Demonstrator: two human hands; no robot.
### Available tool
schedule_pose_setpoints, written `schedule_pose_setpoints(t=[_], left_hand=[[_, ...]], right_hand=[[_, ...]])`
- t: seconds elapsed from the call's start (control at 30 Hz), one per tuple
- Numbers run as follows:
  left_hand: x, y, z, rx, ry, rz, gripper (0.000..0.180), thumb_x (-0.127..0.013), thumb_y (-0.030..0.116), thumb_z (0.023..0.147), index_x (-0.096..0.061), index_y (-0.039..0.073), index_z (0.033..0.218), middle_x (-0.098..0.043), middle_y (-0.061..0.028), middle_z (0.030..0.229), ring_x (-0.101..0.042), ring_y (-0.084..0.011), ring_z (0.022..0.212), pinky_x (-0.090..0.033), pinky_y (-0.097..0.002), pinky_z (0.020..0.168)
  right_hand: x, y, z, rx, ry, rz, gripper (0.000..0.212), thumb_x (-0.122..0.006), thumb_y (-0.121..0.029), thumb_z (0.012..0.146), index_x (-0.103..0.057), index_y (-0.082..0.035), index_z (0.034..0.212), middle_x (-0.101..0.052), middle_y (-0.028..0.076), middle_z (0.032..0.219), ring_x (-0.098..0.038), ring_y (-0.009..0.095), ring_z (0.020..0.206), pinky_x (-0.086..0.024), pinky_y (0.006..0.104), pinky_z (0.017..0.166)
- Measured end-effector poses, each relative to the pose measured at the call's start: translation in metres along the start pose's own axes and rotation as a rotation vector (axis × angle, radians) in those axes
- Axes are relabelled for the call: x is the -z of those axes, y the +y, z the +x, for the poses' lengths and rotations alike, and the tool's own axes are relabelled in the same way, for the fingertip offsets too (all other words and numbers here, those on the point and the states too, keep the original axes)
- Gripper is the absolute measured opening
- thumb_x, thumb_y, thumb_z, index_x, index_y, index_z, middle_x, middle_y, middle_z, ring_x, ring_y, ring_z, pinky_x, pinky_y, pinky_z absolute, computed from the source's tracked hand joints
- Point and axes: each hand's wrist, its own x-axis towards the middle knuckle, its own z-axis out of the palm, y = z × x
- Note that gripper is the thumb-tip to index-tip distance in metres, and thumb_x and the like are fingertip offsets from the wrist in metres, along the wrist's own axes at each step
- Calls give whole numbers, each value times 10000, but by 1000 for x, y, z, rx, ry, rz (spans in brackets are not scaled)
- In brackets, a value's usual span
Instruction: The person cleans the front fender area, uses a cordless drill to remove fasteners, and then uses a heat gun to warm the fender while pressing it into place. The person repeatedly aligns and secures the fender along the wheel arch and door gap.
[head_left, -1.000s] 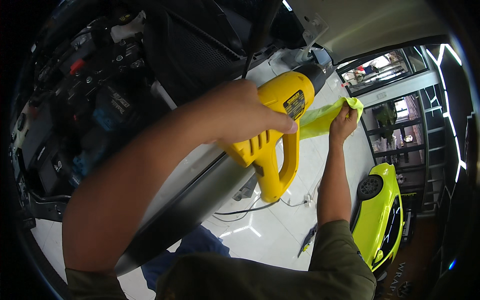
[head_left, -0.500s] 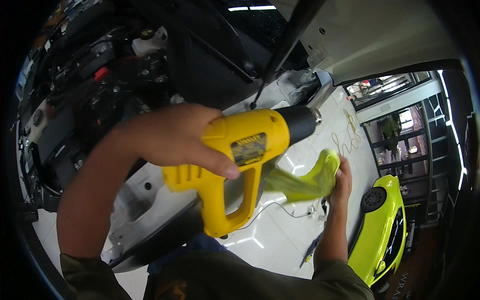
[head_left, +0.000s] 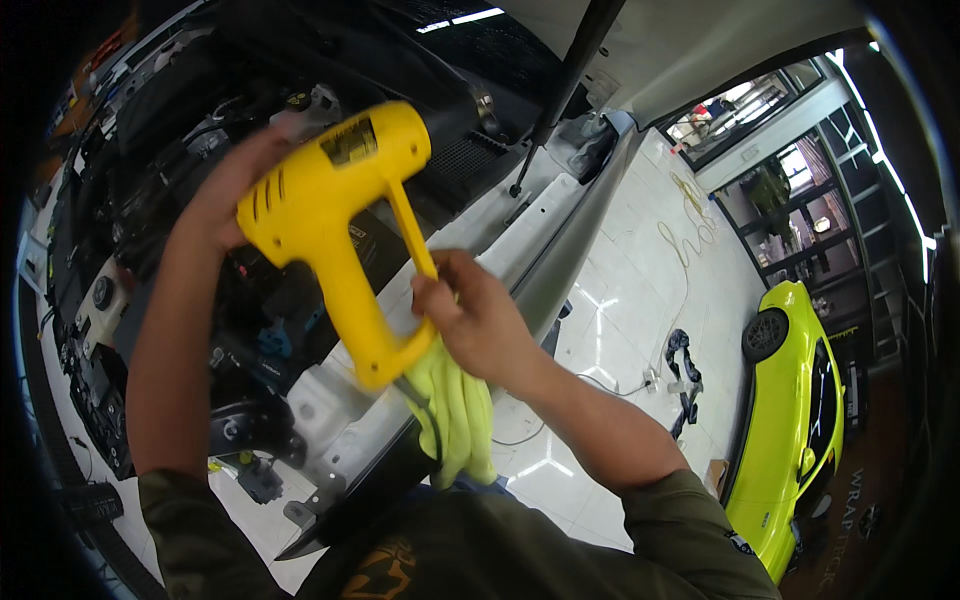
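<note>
A yellow heat gun (head_left: 345, 200) is held tilted over the open engine bay, its loop handle toward me and its nozzle out of sight. Behind its body my left hand (head_left: 235, 185) grips it; the hand is blurred and most of its fingers are hidden. My right hand (head_left: 480, 315) has its fingers closed round the front bar of the handle. From under that same hand hangs a limp yellow-green fabric glove (head_left: 462, 415). A dark cord (head_left: 428, 415) runs down from the foot of the handle, across the glove.
Engine parts (head_left: 150, 130) fill the left side. A strut (head_left: 565, 90) holds the hood up. Beyond the fender (head_left: 600, 200), a cable (head_left: 683, 225) and a dark crumpled thing (head_left: 683, 375) lie on the white tiled floor. A lime-green car (head_left: 770, 430) stands at right.
The heat gun has swung up and left, over the engine bay, and turned. My right hand came left with the glove and now holds the gun's handle.
</note>
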Motion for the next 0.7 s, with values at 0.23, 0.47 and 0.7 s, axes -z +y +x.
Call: schedule_pose_setpoints(t=[0.23, 0.47, 0.7], left_hand=[[-69, -65, -8, -150, 52, -92, 549, -528, 447, 963, -472, 25, 1309, -630, -137, 1073, -621, -203, 993, -496, -347, 893], [-94, -76, 49, -105, 174, -139, 311, -709, 212, 852, -555, 82, 1088, -592, -65, 900, -610, -149, 763, -531, -294, 676], [-106, -68, 80, 16, -6, 42, 342, -726, 208, 817, -557, 58, 1074, -600, -54, 798, -613, -140, 656, -535, -281, 598]], right_hand=[[13, -19, 63, -7, 318, -141, 440, -541, -338, 938, -599, 86, 1041, -651, 270, 838, -663, 357, 817, -496, 389, 745], [29, -6, 62, -46, 294, -176, 545, -549, -428, 938, -575, 65, 1170, -659, 261, 971, -648, 357, 988, -479, 370, 862], [85, -5, -33, -280, 190, -102, 384, -537, -304, 981, -574, 9, 1199, -650, 111, 990, -603, 156, 930, -472, 282, 848]])
